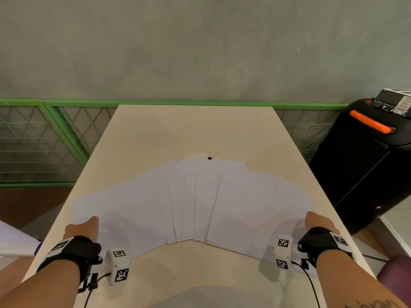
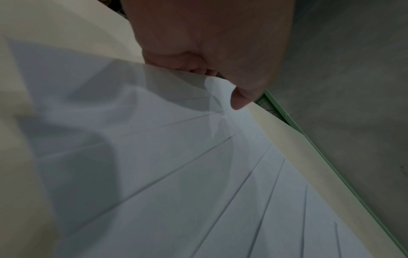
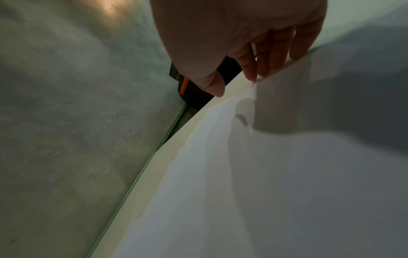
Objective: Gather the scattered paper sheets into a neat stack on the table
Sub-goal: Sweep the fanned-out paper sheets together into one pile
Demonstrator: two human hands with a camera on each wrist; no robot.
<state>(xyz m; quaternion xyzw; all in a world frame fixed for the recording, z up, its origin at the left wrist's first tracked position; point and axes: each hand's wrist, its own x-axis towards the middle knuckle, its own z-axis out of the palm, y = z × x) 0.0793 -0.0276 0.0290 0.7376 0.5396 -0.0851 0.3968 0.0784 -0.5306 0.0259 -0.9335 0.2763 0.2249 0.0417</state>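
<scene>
Head view hides most of both hands; only the backs and the wrist straps w/ marker cubes show, fingers tucked down at the paper's outer edges; a small dark purple thing (image 1: pixel 209 158) peeks out past the far edge of the fan, too covered to identify; another white sheet (image 1: pixel 13 240) is cut off at the left frame edge, off the table. Paper sheets (image 1: pixel 191 201) lie fanned in an overlapping arc across the near half of the beige table (image 1: pixel 195 130), spread left to right between the hands. Left wrist view adds what head view can't: left hand (image 2: pixel 209 43) has fingers curled under the lifted left edge of the fan w/ the thumb (image 2: pixel 239 99) on top, so it's pinching the outermost sheets; exact finger contact underneath is hidden. Right wrist view: right hand (image 3: pixel 243 34) has fingertips (image 3: pixel 250 73) bent down onto the raised right edge of the sheets, thumb held apart over the table; grip vs. mere touch can't be told. Black bin w/ orange handle (image 1: pixel 369 123) stands right of the table; blurry in the right wrist view.
</scene>
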